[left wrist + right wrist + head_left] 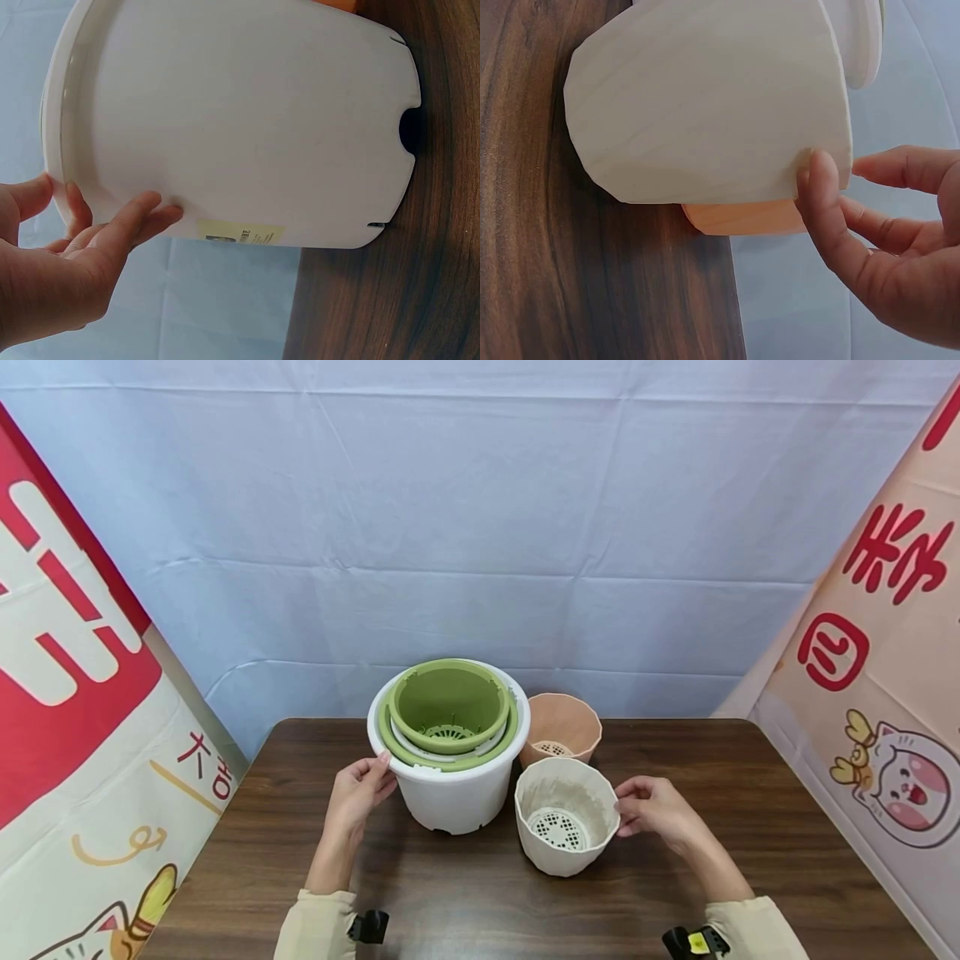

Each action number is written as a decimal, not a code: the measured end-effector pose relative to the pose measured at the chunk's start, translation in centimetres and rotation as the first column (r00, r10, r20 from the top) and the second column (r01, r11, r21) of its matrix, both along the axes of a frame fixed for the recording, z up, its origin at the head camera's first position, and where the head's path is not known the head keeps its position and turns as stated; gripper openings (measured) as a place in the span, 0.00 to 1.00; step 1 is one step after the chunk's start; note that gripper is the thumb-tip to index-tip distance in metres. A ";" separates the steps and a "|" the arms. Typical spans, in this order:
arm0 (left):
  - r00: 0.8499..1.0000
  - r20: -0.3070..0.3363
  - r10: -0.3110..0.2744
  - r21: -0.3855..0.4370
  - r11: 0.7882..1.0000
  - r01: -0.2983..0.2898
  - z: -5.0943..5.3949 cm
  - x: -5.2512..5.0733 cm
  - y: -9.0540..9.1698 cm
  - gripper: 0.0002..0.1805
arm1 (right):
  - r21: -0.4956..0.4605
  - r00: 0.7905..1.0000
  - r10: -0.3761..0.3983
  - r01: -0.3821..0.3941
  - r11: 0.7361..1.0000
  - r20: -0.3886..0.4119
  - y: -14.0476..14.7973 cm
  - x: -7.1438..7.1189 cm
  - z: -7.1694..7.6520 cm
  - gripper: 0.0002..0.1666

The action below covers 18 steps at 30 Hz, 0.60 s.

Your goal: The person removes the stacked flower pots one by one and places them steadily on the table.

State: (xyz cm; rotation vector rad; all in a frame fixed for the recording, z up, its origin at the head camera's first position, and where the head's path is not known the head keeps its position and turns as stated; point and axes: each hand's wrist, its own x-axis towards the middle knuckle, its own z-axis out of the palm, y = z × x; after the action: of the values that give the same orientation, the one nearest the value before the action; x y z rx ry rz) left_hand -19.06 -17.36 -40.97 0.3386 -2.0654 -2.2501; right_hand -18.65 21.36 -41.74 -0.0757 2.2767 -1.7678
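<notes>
My left hand (360, 792) pinches the rim of a large white flowerpot (453, 800) at its left side. Nested inside that pot are a green pot (448, 678) and other green and white rims. In the left wrist view, the thumb lies at the lip of the white pot (247, 112), and other fingers touch its outer wall. To the right stands a cream faceted flowerpot (558, 856) with a perforated bottom. My right hand (656, 812) pinches its rim on the right side. The right wrist view shows fingertips on both sides of the cream pot's (705, 105) edge.
An orange-tan faceted pot (566, 720) sits behind the cream one, close to the white pot. All stand on a dark wooden table (450, 902). A pale blue cloth (465, 527) hangs behind, with printed banners (892, 693) on both sides.
</notes>
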 end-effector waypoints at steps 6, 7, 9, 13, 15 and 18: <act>1.000 0.004 -0.003 0.002 1.000 0.003 0.1 0.0 0.1 0.17 | 0.032 1.000 -0.008 0.008 0.999 -0.004 0.2 -0.2 0.5 0.17; 1.000 0.004 -0.004 0.004 1.000 0.004 0.1 0.0 0.1 0.17 | 0.037 1.000 -0.010 0.011 0.999 -0.008 0.2 -0.2 0.6 0.17; 1.000 0.003 -0.006 0.006 1.000 0.006 0.1 -0.1 0.1 0.17 | 0.039 1.000 -0.010 0.011 0.999 -0.017 0.2 -0.2 0.8 0.17; 1.000 0.003 -0.005 0.009 1.000 0.005 0.1 -0.1 0.1 0.17 | 0.037 0.999 -0.015 0.016 0.999 -0.036 0.1 -0.2 1.3 0.17; 1.000 0.003 -0.004 0.010 1.000 0.004 0.1 -0.1 0.1 0.17 | 0.043 0.999 -0.018 0.020 0.999 -0.038 0.0 -0.2 1.5 0.17; 1.000 0.001 -0.005 0.013 1.000 0.005 0.1 0.0 0.1 0.17 | 0.050 0.999 -0.023 0.025 0.998 -0.032 -0.2 -0.2 1.8 0.17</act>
State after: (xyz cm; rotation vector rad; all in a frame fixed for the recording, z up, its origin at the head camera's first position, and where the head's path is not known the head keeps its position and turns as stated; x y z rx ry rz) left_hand -19.11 -17.26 -40.91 0.3357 -2.0552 -2.2683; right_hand -18.81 21.20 -39.93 -0.0671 2.3520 -1.7315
